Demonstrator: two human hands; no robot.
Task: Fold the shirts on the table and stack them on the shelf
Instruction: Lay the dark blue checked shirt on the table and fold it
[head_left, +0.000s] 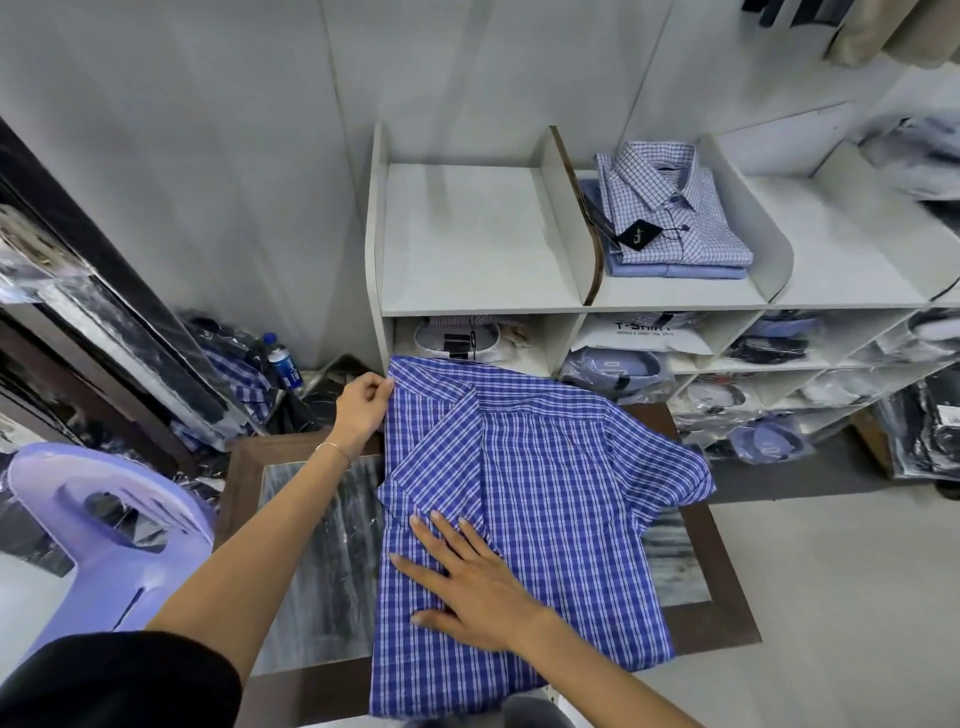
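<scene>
blue plaid shirt (545, 493) face down on the dark-framed table (727, 618), long axis running from the near edge toward the white shelf (467, 234), left sleeve folded across the back. left hand (361, 408) at the far left corner, thumb and fingers pinching the cloth. right hand (467, 582) flat, fingers spread, pressing the near half. two folded shirts (670, 208) stacked in the shelf's middle bay.

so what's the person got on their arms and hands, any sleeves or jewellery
Both forearms are bare. The left hand has a thin, light-coloured bangle around its wrist, and a black short sleeve covers that upper arm. The right hand shows no ring, watch or glove, and no sleeve appears on that arm within the frame.
</scene>
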